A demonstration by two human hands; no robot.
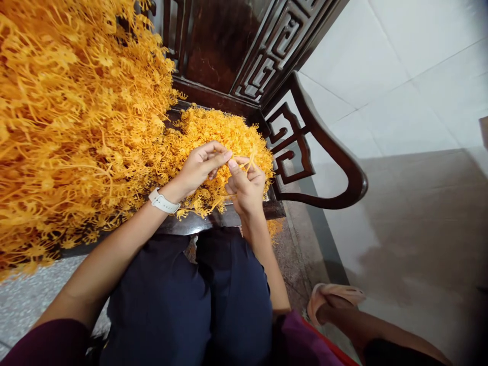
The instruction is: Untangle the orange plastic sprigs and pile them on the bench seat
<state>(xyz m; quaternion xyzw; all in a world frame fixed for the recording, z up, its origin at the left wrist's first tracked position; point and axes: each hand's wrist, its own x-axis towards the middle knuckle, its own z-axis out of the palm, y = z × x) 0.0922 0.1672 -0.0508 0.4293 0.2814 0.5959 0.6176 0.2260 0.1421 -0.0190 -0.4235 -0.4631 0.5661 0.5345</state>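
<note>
A large heap of orange plastic flower-like pieces (72,117) covers the dark wooden chair seat (224,217) in front of me. A smaller mound of the same orange pieces (224,132) lies at the seat's right end. My left hand (200,165), with a white watch (163,202) at the wrist, and my right hand (246,185) meet above this mound. Both hands pinch a thin orange piece (249,163) between their fingertips.
The chair's carved dark backrest (236,46) and curved armrest (324,147) stand behind and to the right. My knees in dark trousers (190,300) are below. Another person's foot in a pink sandal (331,300) rests on the grey floor at lower right.
</note>
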